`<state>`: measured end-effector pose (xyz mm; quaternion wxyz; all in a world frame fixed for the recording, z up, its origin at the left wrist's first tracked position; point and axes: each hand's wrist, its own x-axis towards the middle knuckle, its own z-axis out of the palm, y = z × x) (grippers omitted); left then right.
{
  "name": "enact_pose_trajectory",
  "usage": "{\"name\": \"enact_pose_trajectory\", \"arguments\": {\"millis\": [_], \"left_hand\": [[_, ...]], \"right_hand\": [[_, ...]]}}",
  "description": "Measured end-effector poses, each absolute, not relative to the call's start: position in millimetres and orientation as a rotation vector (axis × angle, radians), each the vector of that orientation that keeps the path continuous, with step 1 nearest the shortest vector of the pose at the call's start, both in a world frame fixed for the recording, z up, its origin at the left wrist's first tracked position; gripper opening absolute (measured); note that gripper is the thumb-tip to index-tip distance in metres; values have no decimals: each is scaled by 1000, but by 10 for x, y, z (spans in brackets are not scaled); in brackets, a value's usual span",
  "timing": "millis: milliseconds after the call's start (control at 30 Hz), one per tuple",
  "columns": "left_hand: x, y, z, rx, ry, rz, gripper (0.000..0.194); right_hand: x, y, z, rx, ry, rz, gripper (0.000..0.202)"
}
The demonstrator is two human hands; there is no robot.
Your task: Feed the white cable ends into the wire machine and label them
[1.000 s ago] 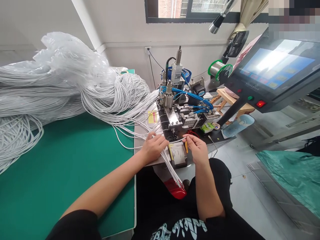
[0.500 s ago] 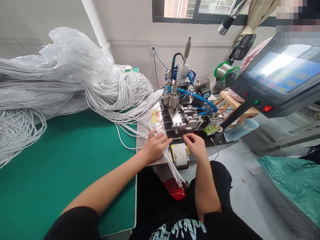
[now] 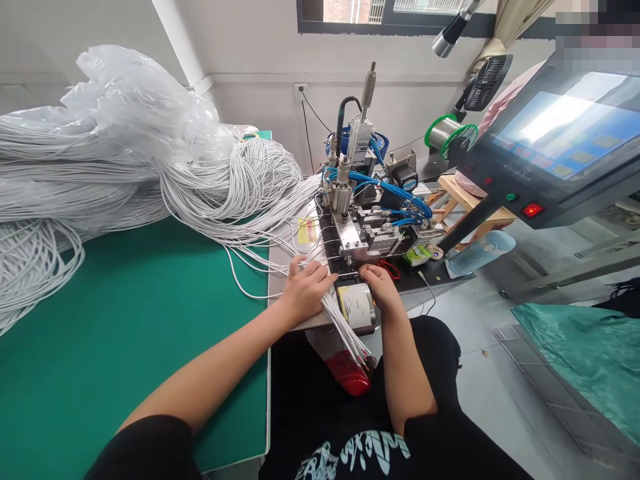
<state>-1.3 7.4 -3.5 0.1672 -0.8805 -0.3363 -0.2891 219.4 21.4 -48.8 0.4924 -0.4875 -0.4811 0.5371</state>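
Note:
My left hand (image 3: pixel 307 291) is closed round white cables at the front of the bench machine (image 3: pixel 350 233). One cable runs from its fingertips across the black base toward my right hand (image 3: pixel 379 285), whose fingers are pinched at that cable's end. The loose ends of a cable bunch (image 3: pixel 346 331) hang below my left hand over the table edge. Just in front of the fingers sits a metal cylinder with a white label (image 3: pixel 358 306). A large heap of white cables (image 3: pixel 260 177) lies behind and to the left.
Clear plastic (image 3: pixel 145 100) covers part of the heap on the green table (image 3: pixel 150 307). A screen on an arm (image 3: pixel 570 140) stands at the right, near a wire spool (image 3: pixel 445 135) and a wooden stool (image 3: pixel 463 200). Part of another person shows behind the screen.
My right hand has moved slightly left, closer to my left hand. A red loop now shows beyond my right hand. The whole view has shifted a little.

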Motion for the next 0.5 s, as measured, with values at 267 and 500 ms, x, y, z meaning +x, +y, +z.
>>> {"name": "enact_pose_trajectory", "arguments": {"millis": [267, 500], "left_hand": [[-16, 65, -38, -2506, -1064, -849, 15], [6, 51, -28, -2498, -1239, -816, 31]], "right_hand": [[2282, 63, -466, -1353, -1243, 1069, 34], [2396, -333, -106, -1476, -1332, 874, 35]]}}
